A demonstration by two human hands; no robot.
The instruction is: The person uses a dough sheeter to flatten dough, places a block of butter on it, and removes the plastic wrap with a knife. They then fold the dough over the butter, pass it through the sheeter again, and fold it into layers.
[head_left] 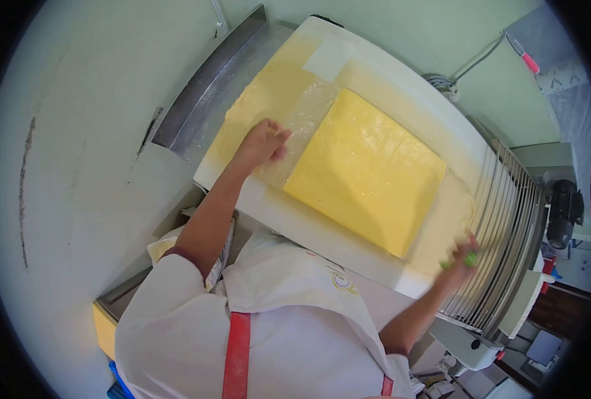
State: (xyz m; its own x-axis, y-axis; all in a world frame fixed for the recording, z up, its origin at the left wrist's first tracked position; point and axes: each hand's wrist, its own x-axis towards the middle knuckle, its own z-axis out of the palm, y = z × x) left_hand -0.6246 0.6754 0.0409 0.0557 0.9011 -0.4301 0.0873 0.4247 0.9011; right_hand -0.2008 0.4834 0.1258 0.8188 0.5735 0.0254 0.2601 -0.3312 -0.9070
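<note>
A flat yellow slab (368, 176), looking like a butter sheet, lies on a paler sheet of dough (262, 100). Clear plastic film (307, 116) stretches along the slab's left side, over the dough. My left hand (267, 141) is closed at the film's left edge, thumb against curled fingers, pinching it. Beyond the slab's lower right corner, my right hand (462, 261) is blurred by motion, its fingers around a small green object whose kind I cannot tell. This hand is over the dough's right end, beside the wire guard (491, 246).
The dough rests on a white, flour-dusted belt (402, 63) of a machine. A metal tray (209, 90) sits at its left end, against the wall. A coiled cable (442, 83) hangs behind. My apron (295, 282) is close to the belt's front edge.
</note>
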